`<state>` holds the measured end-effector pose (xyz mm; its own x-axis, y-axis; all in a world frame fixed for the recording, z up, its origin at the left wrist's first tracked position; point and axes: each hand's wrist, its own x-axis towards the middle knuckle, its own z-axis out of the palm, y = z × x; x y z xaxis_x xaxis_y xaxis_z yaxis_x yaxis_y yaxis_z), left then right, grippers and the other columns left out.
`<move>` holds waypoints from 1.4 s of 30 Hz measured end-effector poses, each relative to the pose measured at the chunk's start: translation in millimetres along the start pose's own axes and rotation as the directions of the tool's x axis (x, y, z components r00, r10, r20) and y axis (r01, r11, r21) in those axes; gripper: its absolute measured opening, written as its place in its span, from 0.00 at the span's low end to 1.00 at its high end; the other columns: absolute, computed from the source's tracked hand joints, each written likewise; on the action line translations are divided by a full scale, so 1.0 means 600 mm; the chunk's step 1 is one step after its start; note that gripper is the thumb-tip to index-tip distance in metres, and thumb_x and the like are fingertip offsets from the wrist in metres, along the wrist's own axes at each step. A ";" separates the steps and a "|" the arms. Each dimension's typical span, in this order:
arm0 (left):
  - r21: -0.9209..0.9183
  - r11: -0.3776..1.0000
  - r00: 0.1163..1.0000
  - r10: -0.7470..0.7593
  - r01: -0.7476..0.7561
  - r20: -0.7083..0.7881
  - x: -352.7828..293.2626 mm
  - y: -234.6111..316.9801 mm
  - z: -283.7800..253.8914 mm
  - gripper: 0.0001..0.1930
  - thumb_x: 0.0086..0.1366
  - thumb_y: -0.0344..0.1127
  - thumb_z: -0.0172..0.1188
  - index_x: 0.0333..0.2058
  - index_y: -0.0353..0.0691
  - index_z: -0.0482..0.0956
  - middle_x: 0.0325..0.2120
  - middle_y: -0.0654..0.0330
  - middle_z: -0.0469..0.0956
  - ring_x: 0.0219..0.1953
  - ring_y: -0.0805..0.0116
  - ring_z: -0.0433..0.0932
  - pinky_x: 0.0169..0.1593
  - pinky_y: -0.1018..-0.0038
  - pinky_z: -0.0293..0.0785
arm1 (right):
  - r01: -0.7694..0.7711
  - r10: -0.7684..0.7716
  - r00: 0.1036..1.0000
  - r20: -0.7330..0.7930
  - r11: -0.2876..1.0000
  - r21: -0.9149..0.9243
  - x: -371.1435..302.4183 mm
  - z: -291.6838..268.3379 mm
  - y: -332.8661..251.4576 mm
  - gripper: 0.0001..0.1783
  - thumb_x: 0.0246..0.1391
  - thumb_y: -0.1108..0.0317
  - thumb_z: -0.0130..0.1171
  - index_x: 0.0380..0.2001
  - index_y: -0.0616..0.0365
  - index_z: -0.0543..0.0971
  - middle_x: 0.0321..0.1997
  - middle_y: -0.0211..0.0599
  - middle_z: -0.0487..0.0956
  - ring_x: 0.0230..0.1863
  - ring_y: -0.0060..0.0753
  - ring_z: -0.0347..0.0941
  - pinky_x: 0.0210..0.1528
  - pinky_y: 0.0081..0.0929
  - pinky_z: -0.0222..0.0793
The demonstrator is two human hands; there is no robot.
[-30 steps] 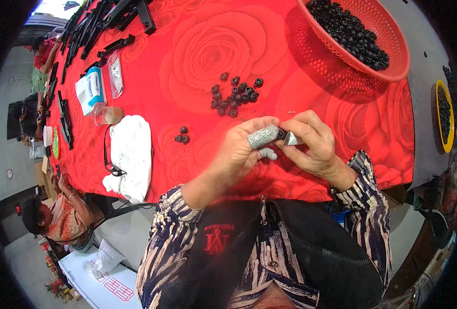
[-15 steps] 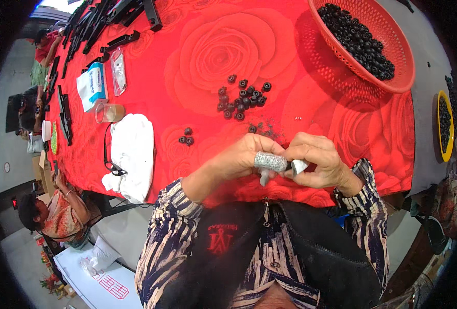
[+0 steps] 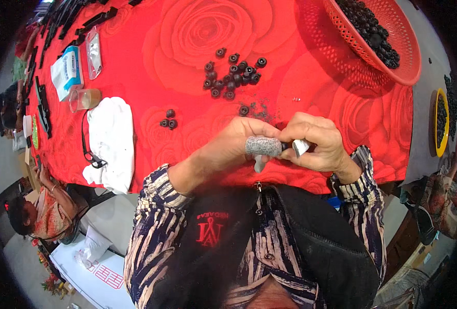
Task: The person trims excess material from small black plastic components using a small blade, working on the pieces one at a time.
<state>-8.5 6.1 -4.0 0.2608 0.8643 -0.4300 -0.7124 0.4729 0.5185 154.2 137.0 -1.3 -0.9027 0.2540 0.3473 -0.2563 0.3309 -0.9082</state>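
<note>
My left hand (image 3: 241, 139) and my right hand (image 3: 316, 141) meet above the near edge of the table, fingers pinched together. A small black piece (image 3: 285, 146) shows between their fingertips, mostly hidden. Grey knitted wrapping (image 3: 263, 146) covers a digit of my left hand, and a whitish strip (image 3: 259, 164) hangs beneath it. Something silvery white (image 3: 300, 148) sits at my right fingertips; whether it is a tool or a finger covering I cannot tell. Just beyond lie one loose black ring-like part (image 3: 244, 110) and dark crumbs (image 3: 261, 110).
Several black parts (image 3: 233, 77) lie ahead, with three more (image 3: 171, 119) to the left. A red basket (image 3: 409, 67) of such parts stands far right, a yellow-rimmed tray (image 3: 439, 147) beyond. White cloth (image 3: 110, 144), glasses (image 3: 92, 157), a cup (image 3: 87, 99) and a tissue pack (image 3: 68, 73) are left.
The whole view has shifted, so the table things sit farther left and higher. My hands stay pinched together around the small black piece, with only slight finger movement.
</note>
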 end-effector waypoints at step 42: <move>0.230 0.941 0.947 0.285 -0.248 -0.148 -0.006 -0.008 0.010 0.10 0.62 0.29 0.57 0.42 0.34 0.77 0.28 0.63 0.78 0.25 0.80 0.75 0.27 0.84 0.69 | -0.164 0.146 0.982 -0.119 0.972 -0.170 0.001 -0.011 -0.013 0.16 0.47 0.75 0.52 0.41 0.69 0.72 0.30 0.47 0.71 0.28 0.40 0.69 0.30 0.30 0.65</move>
<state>-1.8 1.5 -0.4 -0.0526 0.9282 -0.3684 -0.5849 0.2703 0.7647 157.9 140.7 7.4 -0.8829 0.4055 0.2366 -0.0419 0.4339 -0.9000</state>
